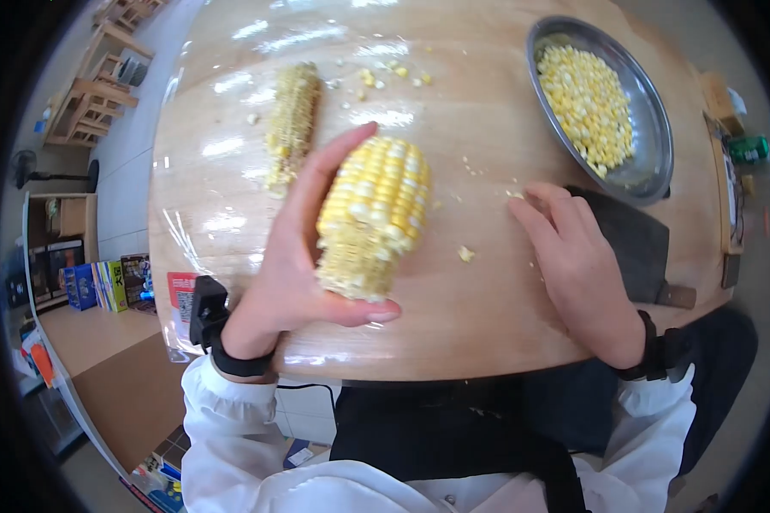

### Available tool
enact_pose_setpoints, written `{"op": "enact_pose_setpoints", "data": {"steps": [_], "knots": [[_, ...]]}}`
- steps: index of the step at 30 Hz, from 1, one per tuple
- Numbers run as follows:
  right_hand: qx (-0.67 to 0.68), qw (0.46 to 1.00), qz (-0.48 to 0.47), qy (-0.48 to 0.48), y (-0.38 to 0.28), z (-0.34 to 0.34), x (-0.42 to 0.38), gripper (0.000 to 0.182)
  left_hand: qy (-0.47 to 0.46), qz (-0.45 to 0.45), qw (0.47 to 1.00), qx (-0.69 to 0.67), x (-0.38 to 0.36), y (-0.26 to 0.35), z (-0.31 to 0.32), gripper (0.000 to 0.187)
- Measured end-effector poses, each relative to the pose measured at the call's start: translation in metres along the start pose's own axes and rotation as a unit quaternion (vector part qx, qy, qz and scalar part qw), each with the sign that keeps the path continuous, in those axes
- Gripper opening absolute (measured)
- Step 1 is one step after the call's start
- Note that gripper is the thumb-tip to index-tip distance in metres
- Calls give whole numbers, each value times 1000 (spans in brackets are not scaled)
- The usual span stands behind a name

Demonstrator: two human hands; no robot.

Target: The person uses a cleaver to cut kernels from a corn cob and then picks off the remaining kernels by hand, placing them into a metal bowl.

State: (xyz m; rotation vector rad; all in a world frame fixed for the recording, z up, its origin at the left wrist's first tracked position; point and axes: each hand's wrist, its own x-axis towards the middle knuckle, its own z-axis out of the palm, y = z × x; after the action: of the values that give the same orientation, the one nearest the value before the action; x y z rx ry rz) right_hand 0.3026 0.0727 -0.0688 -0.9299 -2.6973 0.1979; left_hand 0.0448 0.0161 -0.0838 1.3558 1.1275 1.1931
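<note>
My left hand [304, 248] is wrapped around a partly stripped ear of corn [376, 192], held up over the table. Yellow and white kernels cover its upper part, while the lower end is bare cob. Low over the tabletop, my right hand [573, 256] is curled with thumb and fingertips drawn together; a pale bit shows at the tips, too small to name. Beside and partly behind this hand lies a cleaver [629, 244] with a dark blade and a brown handle. A stripped corn cob [293, 120] rests on the table beyond my left hand.
A steel bowl [654, 128] of loose corn kernels [586, 103] stands at the table's far right. Scattered kernels [401, 72] and crumbs lie on the wooden table [453, 325]. Left of the table is a shelf [85, 333] with books; a green can [749, 150] is at far right.
</note>
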Motion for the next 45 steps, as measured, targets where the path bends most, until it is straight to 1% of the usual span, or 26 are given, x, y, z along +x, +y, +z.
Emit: {"op": "enact_pose_setpoints", "data": {"steps": [4, 5, 6, 8, 9, 12, 14, 15, 16, 17, 18, 20, 21, 22, 24, 26, 30, 32, 34, 36, 37, 39, 40, 42, 43, 45], "knots": [[10, 1000, 21, -9, -2, 7, 14, 19, -11, 38, 999, 20, -2, 0, 0, 115], [30, 999, 31, -14, -1, 8, 15, 15, -16, 68, 995, 68, -1, 2, 0, 114], [32, 999, 27, -13, -2, 12, 17, 15, -12, 69, 995, 71, -1, 3, 0, 114], [17, 999, 34, -14, -2, 17, 21, 13, -22, 97, 986, 137, -1, 5, 0, 113], [20, 999, 32, -14, -4, 19, 22, 13, -25, 93, 983, 154, -2, 1, -1, 124], [38, 998, 52, 0, -6, 21, 25, 14, -17, 92, 981, 168, -2, 2, 0, 124], [252, 958, 122, -56, -8, 17, 22, 17, -17, 90, 981, 172, -2, 3, 1, 123], [252, 958, 121, -57, -7, 14, 22, 17, -17, 88, 981, 173, -3, 3, 1, 123], [295, 946, 120, -54, -7, 11, 22, 18, -17, 86, 981, 172, -4, 2, 2, 123], [337, 932, 121, -50, -6, 10, 21, 20, -19, 98, 978, 183, -3, 1, 1, 123], [335, 933, 124, -50, -5, 10, 21, 20, -20, 113, 974, 194, -2, 1, 2, 123], [359, 927, 71, -81, -3, 12, 23, 21, -18, 109, 975, 193, -3, 1, 4, 122], [359, 927, 70, -79, -6, 14, 23, 21, -16, 103, 976, 193, -3, 1, 5, 122], [338, 936, 50, -84, -11, 17, 23, 21, -16, 104, 975, 194, -3, 1, 5, 122], [316, 944, 28, -86, -13, 21, 21, 20, -15, 113, 977, 178, -3, 2, 6, 110], [295, 952, -13, -80, -11, 23, 20, 19, -16, 122, 974, 188, -3, 3, 7, 109], [267, 962, 4, -63, -14, 14, 21, 18, -14, 127, 969, 214, -2, 5, 7, 109], [242, 967, 8, 75, -9, -8, 25, 18, -5, 129, 967, 218, -2, 0, 8, 112], [172, 953, 20, 248, 5, -28, 32, 20, 5, 127, 966, 224, -1, 4, 10, 116], [80, 950, 53, 298, 31, -37, 36, 17, 23, 145, 958, 247, -1, 10, 15, 116], [79, 949, 54, 302, 44, -37, 37, 17, 20, 147, 957, 249, -1, 14, 18, 116], [100, 957, 120, 245, 65, -30, 35, 12, 21, 140, 960, 242, -1, 27, 27, 114], [99, 957, 118, 247, 69, -28, 33, 12, 22, 142, 959, 242, 0, 32, 32, 114], [-131, 960, 43, 245, 69, -29, 33, 8, 32, 63, 974, 215, 1, 40, 39, 110], [-132, 959, 44, 248, 64, -30, 34, 8, 31, 65, 974, 216, 4, 39, 42, 110], [-16, 959, 61, 275, 51, -29, 35, 10, 37, 65, 970, 233, 7, 34, 47, 109]]}}
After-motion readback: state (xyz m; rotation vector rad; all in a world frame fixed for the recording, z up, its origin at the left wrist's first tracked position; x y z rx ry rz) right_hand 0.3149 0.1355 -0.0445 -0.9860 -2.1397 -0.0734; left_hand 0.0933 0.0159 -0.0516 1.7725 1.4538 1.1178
